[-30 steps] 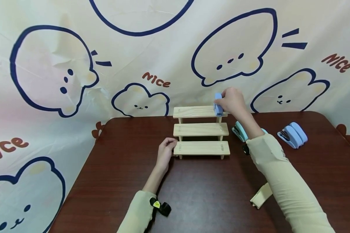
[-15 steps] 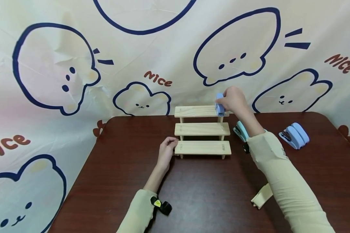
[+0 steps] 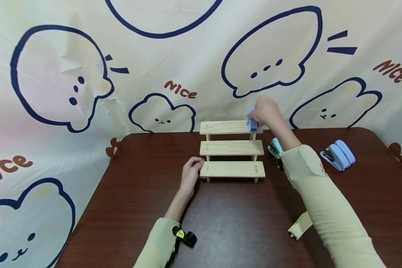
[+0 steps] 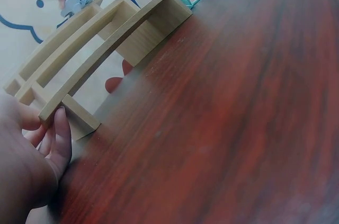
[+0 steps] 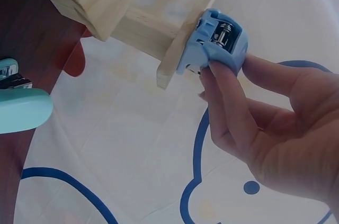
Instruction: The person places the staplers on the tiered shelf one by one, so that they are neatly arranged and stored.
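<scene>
A three-tier wooden stand [image 3: 232, 148] stands near the back of the table, its tiers stepping up away from me. My left hand [image 3: 190, 175] pinches the left end of its bottom tier, thumb and fingers at the corner in the left wrist view. At the right end of the top tier, a blue stapler [image 3: 252, 121] points front to back. My right hand [image 3: 268, 109] grips it from the right and behind; the right wrist view shows thumb and fingers on either side of the stapler [image 5: 220, 44], whose underside meets the board's edge.
Right of the stand lies a teal stapler [image 3: 274, 148], partly behind the right sleeve. Farther right, two blue staplers [image 3: 338, 154] sit side by side. A pale yellow object [image 3: 300, 225] lies nearer me, partly covered by the right arm. A printed cloth [image 3: 207, 74] hangs behind the table.
My right forearm and sleeve have shifted slightly left, covering more of the teal stapler. The held stapler stays at the top tier's right end, and my left hand keeps its place.
</scene>
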`<action>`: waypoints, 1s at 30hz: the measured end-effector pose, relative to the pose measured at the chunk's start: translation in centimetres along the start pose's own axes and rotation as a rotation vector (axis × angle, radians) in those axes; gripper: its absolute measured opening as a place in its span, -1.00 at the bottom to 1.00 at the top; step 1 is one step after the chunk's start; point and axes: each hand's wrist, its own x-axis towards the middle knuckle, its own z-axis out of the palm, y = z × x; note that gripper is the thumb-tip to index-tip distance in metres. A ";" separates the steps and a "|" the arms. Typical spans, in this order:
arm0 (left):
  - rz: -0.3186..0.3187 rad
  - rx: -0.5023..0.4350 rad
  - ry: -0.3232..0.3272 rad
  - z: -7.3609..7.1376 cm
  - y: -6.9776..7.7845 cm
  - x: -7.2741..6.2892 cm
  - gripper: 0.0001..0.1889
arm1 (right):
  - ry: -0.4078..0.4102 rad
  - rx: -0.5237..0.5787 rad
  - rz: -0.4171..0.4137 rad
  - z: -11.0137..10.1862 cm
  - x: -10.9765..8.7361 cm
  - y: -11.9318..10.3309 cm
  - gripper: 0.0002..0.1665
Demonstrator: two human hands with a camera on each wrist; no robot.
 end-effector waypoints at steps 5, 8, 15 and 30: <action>0.005 0.017 0.009 0.1 0.0 0.1 -0.76 | -0.010 -0.009 0.010 -0.3 0.2 -0.1 -0.70; 0.004 0.018 0.009 0.1 0.0 0.1 -0.77 | -0.022 -0.013 0.018 -0.3 0.4 0.0 -0.71; -0.020 -0.018 0.012 0.0 0.0 0.1 -0.78 | -0.032 -0.042 0.004 -0.3 0.9 0.0 -0.71; -0.009 -0.005 0.000 0.1 0.2 0.0 -0.74 | -0.051 0.076 0.020 0.0 0.9 0.9 -0.63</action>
